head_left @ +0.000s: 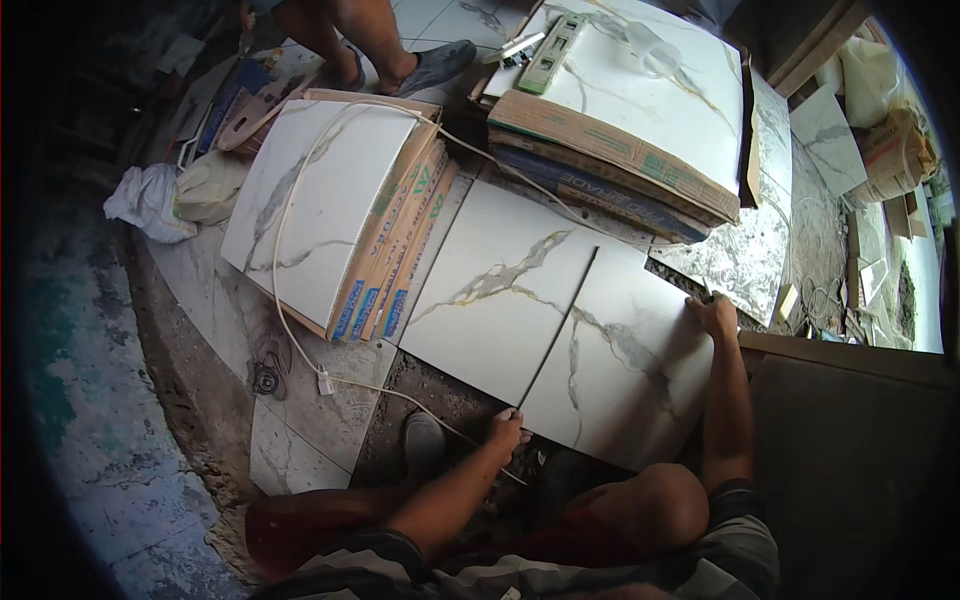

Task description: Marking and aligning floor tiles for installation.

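Observation:
A white marble-look tile [640, 345] with grey and gold veins lies before me, a small notch cut from its far right corner. Beside it on the left is a matching tile [470, 290], and a thin dark gap runs between the two. My left hand [508, 430] is closed on the near left corner of the notched tile. At that tile's right edge my right hand [714, 314] grips it, fingers curled over the side. The undersides of both tiles are hidden.
Boxed tiles stand in a left stack [310, 200] and a far stack [610, 150]; a spirit level [552, 60] rests on the far one. A pale cable [285, 310] with a plug crosses the floor. Another person's shoe [440, 68] is behind. At right stands a dark board [850, 440].

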`<state>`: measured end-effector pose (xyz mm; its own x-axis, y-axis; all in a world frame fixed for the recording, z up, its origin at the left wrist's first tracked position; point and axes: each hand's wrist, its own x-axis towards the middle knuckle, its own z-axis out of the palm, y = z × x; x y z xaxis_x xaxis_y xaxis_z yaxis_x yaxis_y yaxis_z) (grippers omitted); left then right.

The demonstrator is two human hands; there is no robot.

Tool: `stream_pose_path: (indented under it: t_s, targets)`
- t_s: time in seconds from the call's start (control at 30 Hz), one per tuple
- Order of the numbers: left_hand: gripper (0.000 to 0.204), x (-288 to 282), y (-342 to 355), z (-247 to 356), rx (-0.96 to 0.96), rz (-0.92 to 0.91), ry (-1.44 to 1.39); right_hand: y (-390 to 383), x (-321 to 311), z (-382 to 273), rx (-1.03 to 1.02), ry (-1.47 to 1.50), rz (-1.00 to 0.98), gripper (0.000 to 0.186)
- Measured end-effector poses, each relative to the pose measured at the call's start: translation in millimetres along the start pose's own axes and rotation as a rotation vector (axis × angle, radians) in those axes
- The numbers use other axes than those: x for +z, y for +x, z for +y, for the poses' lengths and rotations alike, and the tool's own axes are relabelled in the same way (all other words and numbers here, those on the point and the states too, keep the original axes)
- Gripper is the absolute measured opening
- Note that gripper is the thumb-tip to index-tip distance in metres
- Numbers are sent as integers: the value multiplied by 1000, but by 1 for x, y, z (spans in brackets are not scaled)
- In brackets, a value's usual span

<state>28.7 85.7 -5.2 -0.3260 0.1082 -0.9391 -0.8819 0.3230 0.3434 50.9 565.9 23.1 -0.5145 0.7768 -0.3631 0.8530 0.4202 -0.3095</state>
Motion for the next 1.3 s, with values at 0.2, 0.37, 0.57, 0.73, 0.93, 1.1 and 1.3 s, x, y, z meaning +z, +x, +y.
stream_pose_path:
  t_s: [0.2,0.37,0.57,0.73,0.93,1.1,1.3]
  targets:
    - [26,-2,8,-9,16,-33,6,5,6,7,-50,-114,64,65]
    - [26,-3,9,-9,39,-42,17,8,8,12,-54,-95,45,61]
    - [23,-2,7,-4,18,-37,28,10,7,9,-34,-6,5,55]
    - [30,-4,10,-7,48,-49,40,11,7,9,-74,-164,33,65]
    - [30,-2,3,2,14,-38,16,12,7,8,27,16,-85,59]
    - [28,-3,-2,5,39,-41,20,20,8,11,31,6,-154,53]
    - [27,-3,0,2,52,-27,30,17,12,13,0,82,-138,45]
